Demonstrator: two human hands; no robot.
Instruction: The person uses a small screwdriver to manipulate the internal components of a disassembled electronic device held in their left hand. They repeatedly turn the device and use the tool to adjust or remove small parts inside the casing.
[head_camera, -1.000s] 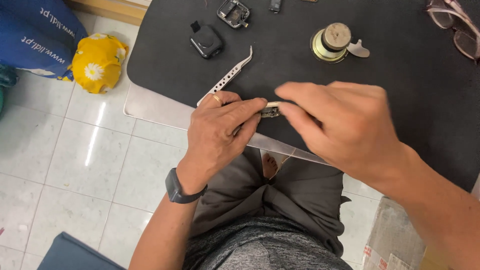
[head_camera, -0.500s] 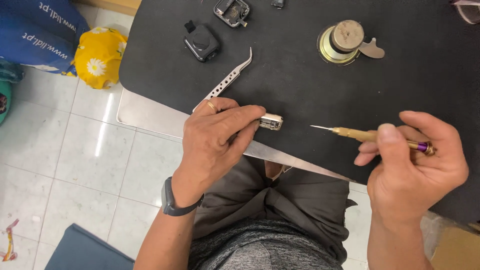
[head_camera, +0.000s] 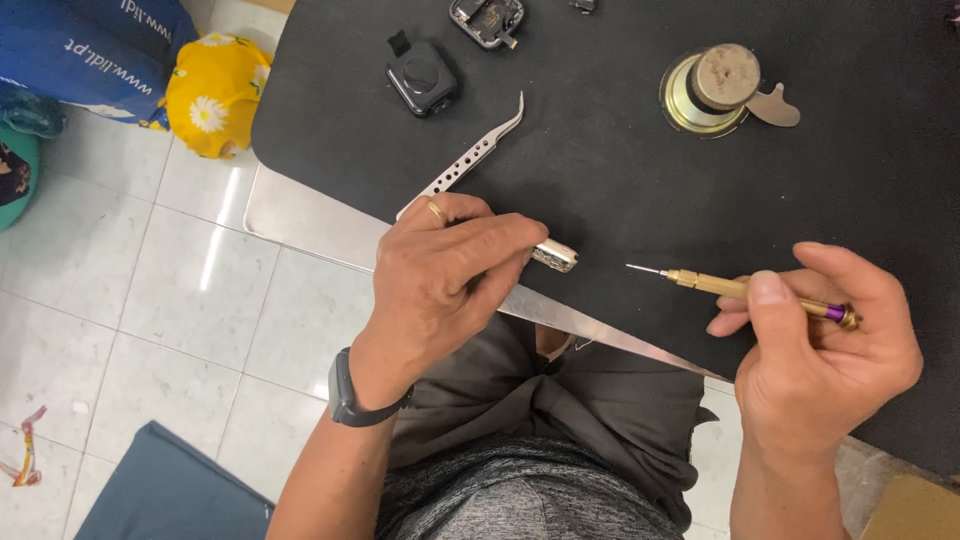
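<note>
Since the picture a second before, my right hand had pulled away from the left one and sat at the lower right of the frame, fingers closed around one slim brass screwdriver whose fine tip pointed left. My left hand, at the centre, was clamped on one small silver metal part, which poked out past the fingertips just above the table's metal edge. I counted one pair of curved tweezers lying on the black mat, its handle end running under my left hand. Further up I saw two small dark casings, one at the top edge, and one round brass-coloured pot at the upper right. One yellow flowered bag lay on the floor, upper left.
</note>
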